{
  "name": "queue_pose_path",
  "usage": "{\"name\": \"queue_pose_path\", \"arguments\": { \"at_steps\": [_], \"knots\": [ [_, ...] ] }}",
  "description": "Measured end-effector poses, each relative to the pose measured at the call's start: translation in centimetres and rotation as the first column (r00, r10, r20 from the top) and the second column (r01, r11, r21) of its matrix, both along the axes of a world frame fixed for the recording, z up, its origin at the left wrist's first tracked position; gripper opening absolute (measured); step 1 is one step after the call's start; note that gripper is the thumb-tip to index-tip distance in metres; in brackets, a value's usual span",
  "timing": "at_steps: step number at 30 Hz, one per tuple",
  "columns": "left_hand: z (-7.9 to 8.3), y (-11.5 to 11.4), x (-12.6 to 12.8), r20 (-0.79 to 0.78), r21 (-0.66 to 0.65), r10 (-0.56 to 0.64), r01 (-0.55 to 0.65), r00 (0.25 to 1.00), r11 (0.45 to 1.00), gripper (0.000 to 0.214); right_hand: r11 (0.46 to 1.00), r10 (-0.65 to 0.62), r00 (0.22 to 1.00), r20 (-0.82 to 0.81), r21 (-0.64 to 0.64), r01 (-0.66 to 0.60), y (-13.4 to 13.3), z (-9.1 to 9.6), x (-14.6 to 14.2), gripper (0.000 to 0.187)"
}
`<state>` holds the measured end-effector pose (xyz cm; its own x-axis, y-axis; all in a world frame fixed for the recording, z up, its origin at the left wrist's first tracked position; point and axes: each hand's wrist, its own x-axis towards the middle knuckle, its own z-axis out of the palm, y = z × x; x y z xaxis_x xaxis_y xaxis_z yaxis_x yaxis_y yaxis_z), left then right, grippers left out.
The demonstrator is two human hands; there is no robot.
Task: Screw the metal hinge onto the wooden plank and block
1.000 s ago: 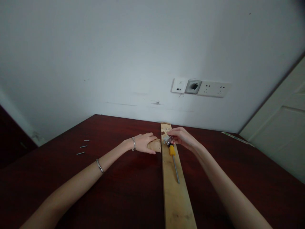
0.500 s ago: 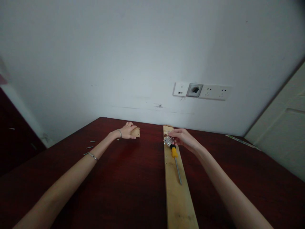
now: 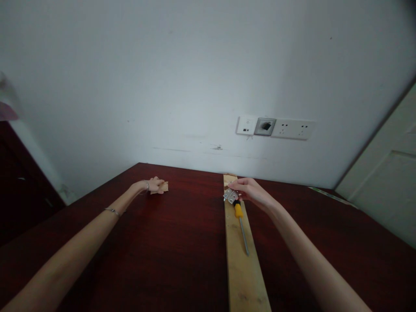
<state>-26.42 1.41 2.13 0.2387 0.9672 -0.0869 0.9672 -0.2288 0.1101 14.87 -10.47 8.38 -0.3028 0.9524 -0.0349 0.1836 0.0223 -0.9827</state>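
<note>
On the left of the dark red table (image 3: 182,242), my left hand (image 3: 155,185) is closed over a small light-brown wooden piece (image 3: 165,187), whose right end shows past the fingers. My right hand (image 3: 250,190) pinches a silver metal hinge (image 3: 231,196) with holes above the far part of a long wooden plank (image 3: 242,268). Just below the hinge is a screwdriver (image 3: 238,211) with a yellow and black handle, its shaft pointing toward me over the plank. The handle's top end is near my right fingers; I cannot tell whether they touch it.
Behind the table rises a white wall (image 3: 195,86) with a row of sockets (image 3: 292,129) at the right. A pale door (image 3: 390,182) stands on the far right. One flat strip (image 3: 333,198) lies along the table's back right edge.
My left hand has moved left along the table with the wooden piece. Several small metal pins seen beside my left forearm no longer show. My right hand stays nearly in place with the hinge.
</note>
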Motion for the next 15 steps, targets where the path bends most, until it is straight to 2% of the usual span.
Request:
{"name": "queue_pose_path", "arguments": {
  "at_steps": [5,8,11,13,15],
  "knots": [
    [0.7,1.2,1.2,-0.007,0.01,-0.004,0.004,1.0,1.0,0.069,1.0,-0.005,1.0,0.009,0.026,0.005,-0.5,0.5,-0.1,0.033],
    [1.7,0.9,4.3,0.181,-0.001,-0.126,0.128,0.975,0.992,0.074,0.999,-0.003,1.0,0.023,0.034,0.002,-0.5,0.6,-0.2,0.033],
    [3.3,-1.5,9.3,0.48,-0.04,-0.294,0.355,0.827,0.934,0.071,0.999,-0.006,0.999,0.039,0.038,0.005,-0.4,0.5,-0.2,0.033],
    [4.4,-3.9,12.9,0.659,-0.035,-0.38,0.531,0.649,0.847,0.066,0.999,-0.013,0.999,0.049,0.038,0.011,-0.3,0.3,-0.2,0.033],
    [5.0,-6.3,16.1,0.769,-0.005,-0.402,0.633,0.497,0.774,0.066,0.999,-0.023,0.998,0.057,0.038,0.02,-0.2,0.2,-0.2,0.033]
  ]
}}
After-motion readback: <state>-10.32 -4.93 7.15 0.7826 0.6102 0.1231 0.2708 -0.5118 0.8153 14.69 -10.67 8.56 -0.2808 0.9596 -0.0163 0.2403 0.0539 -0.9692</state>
